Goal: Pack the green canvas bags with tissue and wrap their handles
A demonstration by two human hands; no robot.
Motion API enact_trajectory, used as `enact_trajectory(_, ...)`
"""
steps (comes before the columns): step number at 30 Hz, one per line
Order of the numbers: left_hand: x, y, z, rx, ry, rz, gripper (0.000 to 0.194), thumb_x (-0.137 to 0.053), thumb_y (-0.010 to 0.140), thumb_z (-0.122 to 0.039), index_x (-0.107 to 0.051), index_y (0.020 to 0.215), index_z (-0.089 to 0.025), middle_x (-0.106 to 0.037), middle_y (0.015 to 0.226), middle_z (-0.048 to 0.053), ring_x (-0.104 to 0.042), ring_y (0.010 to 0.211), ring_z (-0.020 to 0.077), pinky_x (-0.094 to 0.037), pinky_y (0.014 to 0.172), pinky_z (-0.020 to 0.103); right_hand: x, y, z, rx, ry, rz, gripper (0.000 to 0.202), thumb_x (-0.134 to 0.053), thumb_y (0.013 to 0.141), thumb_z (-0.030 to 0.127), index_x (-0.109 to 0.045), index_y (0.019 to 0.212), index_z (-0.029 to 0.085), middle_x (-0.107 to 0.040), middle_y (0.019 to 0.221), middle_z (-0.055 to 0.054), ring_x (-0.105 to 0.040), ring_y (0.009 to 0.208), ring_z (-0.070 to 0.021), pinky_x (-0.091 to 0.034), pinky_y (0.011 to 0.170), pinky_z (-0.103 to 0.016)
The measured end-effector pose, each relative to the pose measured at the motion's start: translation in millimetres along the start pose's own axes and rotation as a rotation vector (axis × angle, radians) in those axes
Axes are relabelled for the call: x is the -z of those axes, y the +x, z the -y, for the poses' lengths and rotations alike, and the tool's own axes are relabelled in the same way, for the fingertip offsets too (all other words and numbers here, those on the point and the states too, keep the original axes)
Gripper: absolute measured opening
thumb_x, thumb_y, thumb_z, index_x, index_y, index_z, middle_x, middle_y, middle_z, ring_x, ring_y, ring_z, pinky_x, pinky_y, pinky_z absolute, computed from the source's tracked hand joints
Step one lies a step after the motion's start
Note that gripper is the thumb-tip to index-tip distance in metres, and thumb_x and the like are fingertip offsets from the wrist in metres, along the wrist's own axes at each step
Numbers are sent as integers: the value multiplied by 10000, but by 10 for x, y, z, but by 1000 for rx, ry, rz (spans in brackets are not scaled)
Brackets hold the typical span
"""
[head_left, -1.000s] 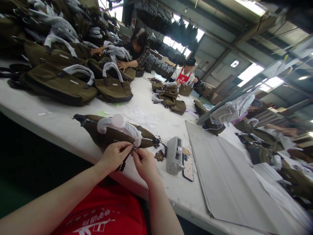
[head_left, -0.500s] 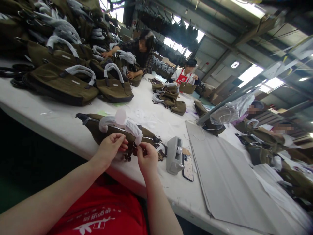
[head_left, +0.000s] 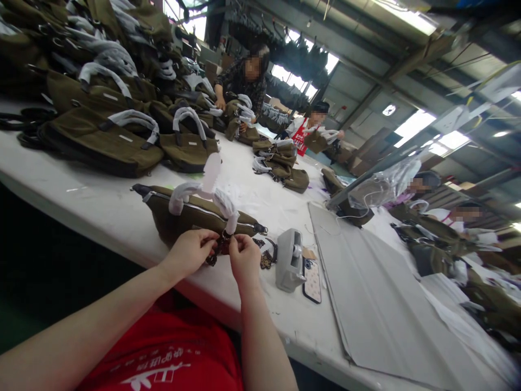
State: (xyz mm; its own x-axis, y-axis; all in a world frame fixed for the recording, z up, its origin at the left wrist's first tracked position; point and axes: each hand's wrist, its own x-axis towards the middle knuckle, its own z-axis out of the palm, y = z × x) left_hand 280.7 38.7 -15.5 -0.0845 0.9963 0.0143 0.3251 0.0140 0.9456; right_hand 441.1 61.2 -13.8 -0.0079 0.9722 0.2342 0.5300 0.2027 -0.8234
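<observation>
An olive handbag (head_left: 160, 220) with a silver zip stands on the table in front of me. White wrapping covers its handles (head_left: 188, 190), and a pale paper tag (head_left: 211, 172) sticks up there. My left hand (head_left: 189, 251) pinches a dark brown charm (head_left: 223, 243) at the foot of the near handle. On the charm's other side, my right hand (head_left: 245, 259) has thumb and forefinger pressed together against it. The fingers partly hide the charm and how it is fastened.
Right of the bag are dark patterned pieces (head_left: 267, 254), a grey tape dispenser (head_left: 290, 260) and a phone (head_left: 312, 279). Grey board (head_left: 374, 293) covers the table's right side. Wrapped-handle bags (head_left: 109, 141) pile up at left. Co-workers handle bags across the table.
My hands have drawn closer together around the charm, the left shifting right. The bag's top tips slightly and the paper tag stands higher. A co-worker at the back has lifted a bag.
</observation>
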Motion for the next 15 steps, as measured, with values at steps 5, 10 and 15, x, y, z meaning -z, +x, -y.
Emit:
enact_trajectory(5,-35,60,-70,-85,90,-28,256,-572,785,-291,-768,931,-213,-764,792,44,-695,636,208,-517,566,266,-10,54,-7,-111,209,3,220,-593,782,363,-674,779,158,-504,495,50,-421,447,-110,-350,476,-232)
enact_trajectory(10,-101,89,-109,17,8,5,289,-564,787,-302,-748,969,-174,-719,661,39,-634,513,187,-458,473,256,-3,84,-12,-122,258,-17,208,-590,762,358,-640,723,160,-458,473,60,-366,433,-94,-289,449,-224)
enact_trajectory(15,-129,61,-120,52,-82,-1,248,-605,758,-307,-730,934,-185,-747,764,37,-633,541,164,-465,507,246,-27,119,-47,-225,424,60,195,-599,722,357,-580,666,170,-421,467,71,-301,417,-71,-219,413,-206)
